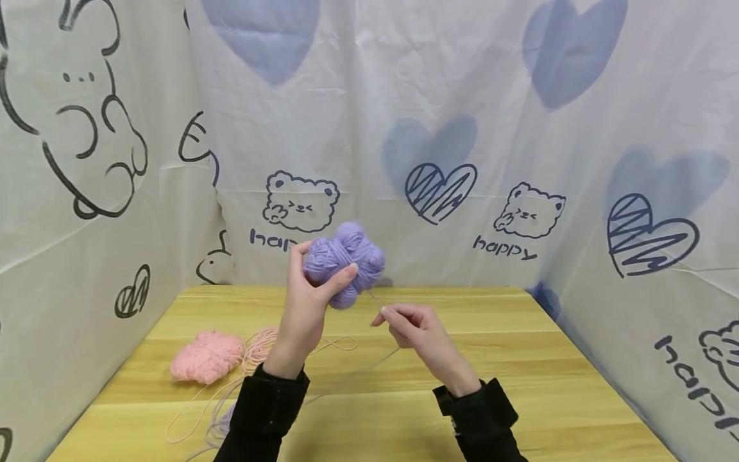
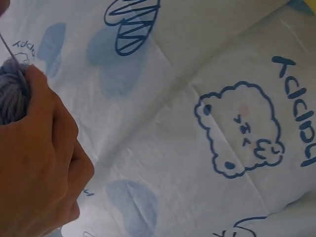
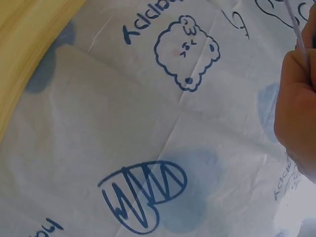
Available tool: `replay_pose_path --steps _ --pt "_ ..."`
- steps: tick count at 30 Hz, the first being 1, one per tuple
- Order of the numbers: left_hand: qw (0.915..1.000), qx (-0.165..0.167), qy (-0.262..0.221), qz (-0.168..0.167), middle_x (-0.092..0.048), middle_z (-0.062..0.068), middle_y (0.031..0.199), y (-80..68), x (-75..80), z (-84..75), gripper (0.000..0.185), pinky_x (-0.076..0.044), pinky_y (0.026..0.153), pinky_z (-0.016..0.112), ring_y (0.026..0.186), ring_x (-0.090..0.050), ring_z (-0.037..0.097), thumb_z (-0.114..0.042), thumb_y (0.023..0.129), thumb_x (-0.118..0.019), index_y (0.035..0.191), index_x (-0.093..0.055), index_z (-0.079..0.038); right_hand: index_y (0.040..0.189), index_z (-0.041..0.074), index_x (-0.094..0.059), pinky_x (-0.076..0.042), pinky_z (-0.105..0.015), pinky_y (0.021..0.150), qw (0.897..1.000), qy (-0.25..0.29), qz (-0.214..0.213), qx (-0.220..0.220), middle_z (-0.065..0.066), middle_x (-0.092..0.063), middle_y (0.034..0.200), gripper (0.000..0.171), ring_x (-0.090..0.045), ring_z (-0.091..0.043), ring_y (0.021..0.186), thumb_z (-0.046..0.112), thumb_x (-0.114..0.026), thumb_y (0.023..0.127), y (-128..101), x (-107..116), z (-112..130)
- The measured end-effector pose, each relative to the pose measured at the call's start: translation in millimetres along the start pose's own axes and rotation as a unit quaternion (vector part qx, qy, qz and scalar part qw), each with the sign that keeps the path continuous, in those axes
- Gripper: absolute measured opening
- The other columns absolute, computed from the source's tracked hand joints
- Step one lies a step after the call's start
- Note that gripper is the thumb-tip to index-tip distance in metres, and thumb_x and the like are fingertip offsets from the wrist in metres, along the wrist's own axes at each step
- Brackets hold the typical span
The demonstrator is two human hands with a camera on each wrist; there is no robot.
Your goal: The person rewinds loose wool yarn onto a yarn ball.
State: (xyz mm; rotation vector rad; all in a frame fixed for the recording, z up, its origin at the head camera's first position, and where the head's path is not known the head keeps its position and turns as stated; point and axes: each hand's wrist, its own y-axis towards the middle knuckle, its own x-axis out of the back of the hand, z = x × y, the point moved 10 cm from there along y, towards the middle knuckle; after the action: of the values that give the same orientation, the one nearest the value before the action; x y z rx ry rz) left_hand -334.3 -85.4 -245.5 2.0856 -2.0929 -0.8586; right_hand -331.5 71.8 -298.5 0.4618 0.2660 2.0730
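Observation:
A purple ball of yarn [image 1: 346, 256] is held up above the table by my left hand [image 1: 308, 301], its thumb across the front of the ball. To the right and a little lower, my right hand [image 1: 418, 330] pinches a purple yarn strand [image 1: 375, 297] that runs from the ball. Past the hand the strand slants down left toward the table. In the left wrist view, part of the yarn ball [image 2: 12, 94] shows beside the left hand [image 2: 39, 163]. The right wrist view has the right hand [image 3: 298, 103] at its edge, with the strand [image 3: 295, 22] crossing it.
On the wooden table [image 1: 491, 398], a pink yarn ball [image 1: 208, 357] lies at the left, with loose pink strands [image 1: 260, 346] beside it. Loose purple yarn [image 1: 225, 420] lies partly hidden behind the left sleeve. Printed white cloth [image 1: 369, 128] hangs around the table's back and sides.

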Motion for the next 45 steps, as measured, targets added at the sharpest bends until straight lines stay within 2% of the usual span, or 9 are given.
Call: replay_pose_path --steps 4,6,11,18,23,27,34,37,45 --pt "0.9988 0.004 -0.026 -0.040 -0.049 0.007 0.125 2.8 16.6 10.2 0.053 -0.053 0.091 0.031 0.114 -0.054 0.022 0.000 0.085 -0.068 0.120 -0.034 -0.021 0.103 0.003 -0.071 -0.022 -0.029 0.050 0.998 -0.067 -0.004 -0.012 -0.001 -0.027 0.058 0.027 -0.021 -0.012 0.051 0.024 -0.053 0.099 -4.7 1.4 -2.7" --pt "0.9977 0.007 -0.042 -0.053 -0.048 0.006 0.125 4.0 22.8 14.3 0.053 -0.053 0.092 0.031 0.114 -0.054 0.022 0.001 0.086 -0.067 0.120 -0.033 -0.021 0.102 0.006 -0.072 -0.033 -0.023 0.055 0.996 -0.082 0.001 -0.016 -0.002 -0.044 0.060 0.026 -0.034 -0.009 0.053 0.024 -0.054 0.098 -8.7 2.2 -3.2" --pt "0.9954 0.029 -0.069 -0.061 -0.045 0.005 0.126 5.1 31.5 23.1 0.048 -0.052 0.092 0.029 0.114 -0.052 0.022 0.001 0.087 -0.064 0.117 -0.034 -0.022 0.103 0.004 -0.072 -0.050 -0.025 0.092 0.995 -0.095 0.028 -0.022 -0.017 -0.071 0.100 0.027 -0.064 -0.010 0.087 0.025 -0.056 0.097 -17.4 4.6 -3.0" --pt "0.9967 0.037 -0.042 -0.058 -0.045 0.005 0.129 1.5 38.8 32.9 0.049 -0.053 0.091 0.030 0.116 -0.052 0.023 -0.002 0.087 -0.066 0.119 -0.034 -0.022 0.104 0.004 -0.072 -0.048 -0.021 0.073 0.990 -0.135 0.051 -0.006 -0.014 -0.073 0.098 0.024 -0.055 -0.004 0.068 0.021 -0.056 0.097 -18.7 4.2 0.0" --pt "0.9953 -0.004 0.087 -0.041 -0.049 0.007 0.126 -0.1 37.5 29.4 0.061 -0.055 0.089 0.036 0.112 -0.055 0.024 -0.008 0.082 -0.075 0.127 -0.035 -0.017 0.104 0.003 -0.074 -0.032 -0.021 0.050 0.986 -0.153 0.063 0.022 -0.012 -0.074 0.088 0.020 -0.033 0.002 0.055 0.015 -0.060 0.095 -21.3 0.8 7.7" --pt "0.9706 -0.048 0.233 0.037 -0.056 0.011 0.122 -2.7 20.3 27.1 0.067 -0.057 0.081 0.036 0.105 -0.060 0.026 -0.014 0.077 -0.080 0.132 -0.042 -0.018 0.101 0.010 -0.075 -0.032 -0.022 0.046 0.982 -0.185 0.038 0.024 -0.006 -0.073 0.082 0.018 -0.035 0.002 0.053 0.020 -0.063 0.093 -25.2 6.2 14.6" --pt "0.8778 -0.097 0.391 0.260 -0.062 0.010 0.125 -22.2 -26.1 42.1 0.069 -0.056 0.085 0.031 0.103 -0.064 0.022 -0.018 0.075 -0.081 0.136 -0.049 -0.020 0.090 0.017 -0.077 -0.031 -0.016 0.047 0.959 -0.273 -0.032 0.063 0.005 -0.061 0.064 0.012 -0.036 0.003 0.052 0.022 -0.066 0.091 -28.2 16.8 35.0" --pt "0.8656 -0.077 0.389 0.306 -0.062 0.009 0.126 -29.4 -33.0 47.8 0.071 -0.054 0.087 0.030 0.105 -0.064 0.020 -0.018 0.075 -0.081 0.138 -0.047 -0.018 0.085 0.015 -0.076 -0.031 -0.016 0.047 0.953 -0.282 -0.054 0.101 0.005 -0.056 0.062 0.009 -0.037 0.001 0.053 0.016 -0.068 0.089 -29.3 19.1 43.0" --pt "0.8612 -0.012 0.343 0.375 -0.061 -0.003 0.117 -42.2 -37.7 54.7 0.068 -0.054 0.083 0.026 0.100 -0.060 0.012 -0.026 0.075 -0.082 0.134 -0.048 -0.026 0.083 0.015 -0.073 -0.037 -0.020 0.049 0.959 -0.226 -0.095 0.146 0.002 -0.059 0.067 0.011 -0.044 -0.004 0.058 0.005 -0.071 0.084 -30.3 29.4 45.0"
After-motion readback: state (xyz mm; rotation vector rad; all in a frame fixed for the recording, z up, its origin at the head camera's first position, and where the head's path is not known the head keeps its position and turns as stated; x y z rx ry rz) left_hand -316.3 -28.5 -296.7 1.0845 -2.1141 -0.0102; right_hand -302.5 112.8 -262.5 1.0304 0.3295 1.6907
